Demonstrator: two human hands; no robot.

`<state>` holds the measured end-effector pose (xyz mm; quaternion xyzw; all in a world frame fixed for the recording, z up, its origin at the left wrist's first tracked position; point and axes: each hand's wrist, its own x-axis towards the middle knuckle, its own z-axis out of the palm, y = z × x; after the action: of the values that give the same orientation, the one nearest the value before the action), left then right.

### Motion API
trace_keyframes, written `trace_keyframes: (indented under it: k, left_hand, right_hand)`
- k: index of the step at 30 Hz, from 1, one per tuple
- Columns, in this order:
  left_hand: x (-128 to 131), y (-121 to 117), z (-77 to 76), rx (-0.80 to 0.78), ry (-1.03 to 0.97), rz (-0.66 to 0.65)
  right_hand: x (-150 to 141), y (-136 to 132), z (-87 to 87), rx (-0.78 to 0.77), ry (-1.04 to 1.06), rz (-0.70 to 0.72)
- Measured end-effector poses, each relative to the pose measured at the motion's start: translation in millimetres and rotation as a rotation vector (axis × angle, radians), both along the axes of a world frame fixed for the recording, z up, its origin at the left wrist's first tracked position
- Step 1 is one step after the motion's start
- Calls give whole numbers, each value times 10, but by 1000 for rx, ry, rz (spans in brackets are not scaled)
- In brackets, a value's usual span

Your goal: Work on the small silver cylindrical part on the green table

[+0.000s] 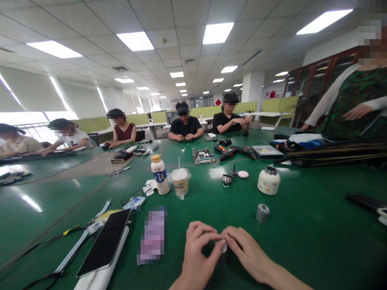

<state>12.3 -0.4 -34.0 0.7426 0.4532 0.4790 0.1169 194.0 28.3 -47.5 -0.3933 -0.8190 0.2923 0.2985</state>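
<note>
- Holding a small shiny part (pixel 224 246) in front of the body, between both hands; mostly hidden by fingers, so cannot tell its exact form.
- Pinched near its upper end by the left hand (pixel 193 253), thumb and index drawn nearly together, other fingers loosely curved.
- Met at the top from the other side by the right hand (pixel 247 253), fingertips closed on the same spot.
- Looks like fine fingertip work: steadying with the left, handling the upper end with the right. Would call for a light, firm pinch and little arm travel.
- Lying left of the hands: a blurred purple item (pixel 152 235), then a tablet (pixel 105 241); close enough to be brushed by a wide left sweep.
- Standing just beyond the right hand: a grey cap (pixel 263 213), likeliest to be knocked.
- Set farther ahead: a cup (pixel 181 183) and bottle (pixel 161 177) to the left, a metal strainer (pixel 226 179) and pink disc (pixel 243 174) roughly straight on, an open jar (pixel 269 181) to the right.
- Spread well beyond the hands: a circuit board (pixel 203 156) and drill (pixel 228 154).
- Seated across the table (pixel 314 237): co-workers (pixel 186 128), well apart from the hands.
</note>
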Motion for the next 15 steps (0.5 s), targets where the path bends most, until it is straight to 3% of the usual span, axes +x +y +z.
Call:
trace_keyframes:
  k: [15]
  left_hand:
    - [33, -103, -130, 4, -70, -13]
  right_hand:
    - [40, -50, 84, 70, -99, 140]
